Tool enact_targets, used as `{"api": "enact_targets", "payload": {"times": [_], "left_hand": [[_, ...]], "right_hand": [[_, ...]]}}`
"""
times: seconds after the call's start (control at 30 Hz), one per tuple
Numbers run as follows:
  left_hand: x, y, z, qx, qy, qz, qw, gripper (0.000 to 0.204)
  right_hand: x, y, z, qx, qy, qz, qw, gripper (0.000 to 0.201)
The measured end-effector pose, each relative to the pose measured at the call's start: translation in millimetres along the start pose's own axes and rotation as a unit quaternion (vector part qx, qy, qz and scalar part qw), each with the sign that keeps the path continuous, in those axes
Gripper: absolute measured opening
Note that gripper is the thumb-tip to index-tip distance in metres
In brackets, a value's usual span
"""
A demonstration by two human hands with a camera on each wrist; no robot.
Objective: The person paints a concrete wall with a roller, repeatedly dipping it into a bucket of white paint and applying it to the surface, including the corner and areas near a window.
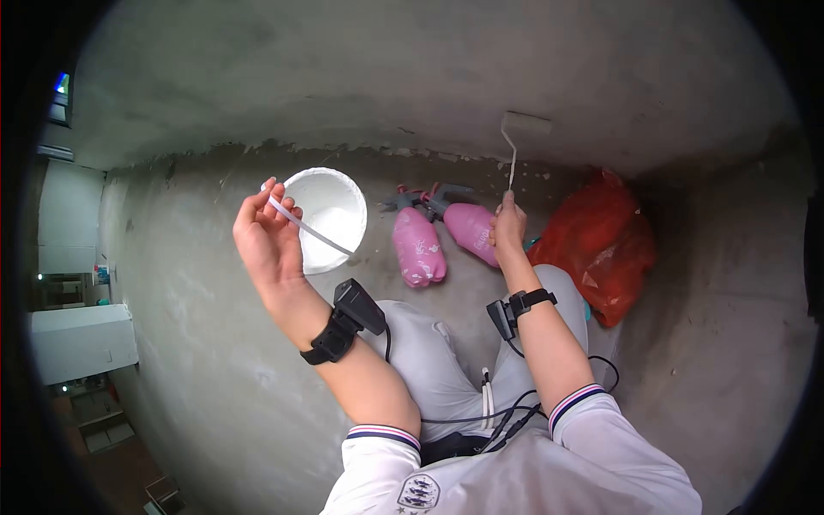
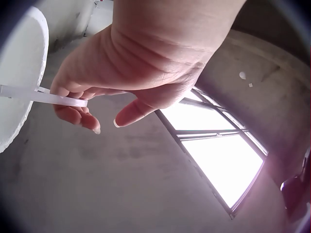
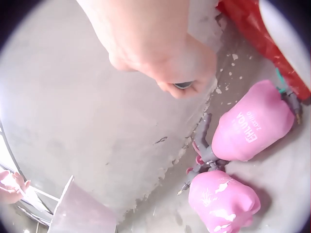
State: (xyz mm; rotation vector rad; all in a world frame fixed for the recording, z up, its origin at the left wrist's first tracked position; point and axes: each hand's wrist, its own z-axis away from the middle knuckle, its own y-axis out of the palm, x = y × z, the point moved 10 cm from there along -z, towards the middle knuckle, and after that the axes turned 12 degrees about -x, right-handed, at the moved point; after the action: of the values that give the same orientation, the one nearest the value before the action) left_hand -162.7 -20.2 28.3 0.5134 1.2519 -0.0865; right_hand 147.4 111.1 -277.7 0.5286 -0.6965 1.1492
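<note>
My left hand (image 1: 273,239) is raised at the near left side of a white bucket (image 1: 350,199), its fingers hooked round the bucket's pale strap handle (image 1: 311,230). The left wrist view shows the curled fingers on the strap (image 2: 53,99), the thumb apart from it. White material lines the bucket's inside. My right hand (image 1: 509,227) grips a paint roller's handle; the roller head (image 1: 528,124) lies against the grey wall. In the right wrist view, the handle's dark end (image 3: 183,85) shows inside my curled right hand (image 3: 160,53); the roller head is out of view.
Two pink spray bottles (image 1: 419,247) (image 1: 470,230) lie on the floor between bucket and right hand. A red plastic bag (image 1: 605,245) stands right of that hand. Paint flakes line the wall's foot. Cables cross the person's lap. A window (image 2: 218,145) shows in the left wrist view.
</note>
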Motion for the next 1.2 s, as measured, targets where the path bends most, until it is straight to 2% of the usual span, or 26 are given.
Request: {"api": "enact_targets", "payload": {"times": [0.03, 0.1, 0.13, 0.2, 0.27, 0.37, 0.4, 0.47, 0.53, 0.63, 0.73, 0.8, 0.87, 0.97, 1.2], "left_hand": [[0, 1, 1, 0.004, -0.002, 0.001, 1.0, 0.03], [1, 3, 4, 0.018, -0.014, 0.01, 1.0, 0.03], [3, 5, 5, 0.023, -0.017, 0.014, 0.999, 0.03], [10, 12, 7, 0.048, -0.038, 0.018, 0.998, 0.032], [10, 17, 7, 0.053, -0.044, 0.023, 0.997, 0.033], [14, 18, 10, 0.059, -0.056, 0.023, 0.996, 0.035], [17, 19, 11, 0.059, -0.059, 0.015, 0.996, 0.036], [17, 24, 11, 0.068, -0.063, 0.027, 0.995, 0.035], [20, 22, 9, 0.061, -0.069, 0.022, 0.995, 0.033], [26, 23, 3, 0.055, -0.081, 0.003, 0.995, 0.03], [30, 24, -3, 0.067, -0.085, 0.008, 0.994, 0.028], [31, 24, -4, 0.068, -0.085, 0.011, 0.994, 0.028], [29, 25, -2, 0.067, -0.084, 0.015, 0.994, 0.028], [32, 22, -4, 0.052, -0.09, 0.004, 0.995, 0.03], [33, 23, -2, 0.065, -0.091, -0.003, 0.994, 0.033]], "right_hand": [[-3, -2, 0, -0.004, -0.002, -0.002, 1.0, 0.047], [11, -4, 3, -0.004, -0.077, -0.032, 0.996, 0.047], [14, -7, 4, -0.008, -0.083, -0.034, 0.996, 0.047], [45, -14, 13, -0.025, -0.178, -0.06, 0.982, 0.047], [87, -14, 31, -0.023, -0.218, -0.094, 0.971, 0.047], [179, -22, 77, 0.0, -0.31, -0.126, 0.942, 0.046], [210, -29, 89, -0.006, -0.323, -0.128, 0.938, 0.046], [277, -32, 129, 0.04, -0.34, -0.16, 0.926, 0.044], [337, -33, 181, 0.121, -0.31, -0.188, 0.924, 0.045], [427, -45, 240, 0.147, -0.372, -0.224, 0.889, 0.044], [474, -62, 266, 0.133, -0.393, -0.232, 0.88, 0.042], [475, -69, 267, 0.122, -0.385, -0.239, 0.883, 0.042], [454, -71, 252, 0.107, -0.393, -0.219, 0.887, 0.043], [401, -66, 212, 0.063, -0.352, -0.219, 0.908, 0.046], [273, -44, 128, 0.043, -0.304, -0.207, 0.929, 0.05]]}}
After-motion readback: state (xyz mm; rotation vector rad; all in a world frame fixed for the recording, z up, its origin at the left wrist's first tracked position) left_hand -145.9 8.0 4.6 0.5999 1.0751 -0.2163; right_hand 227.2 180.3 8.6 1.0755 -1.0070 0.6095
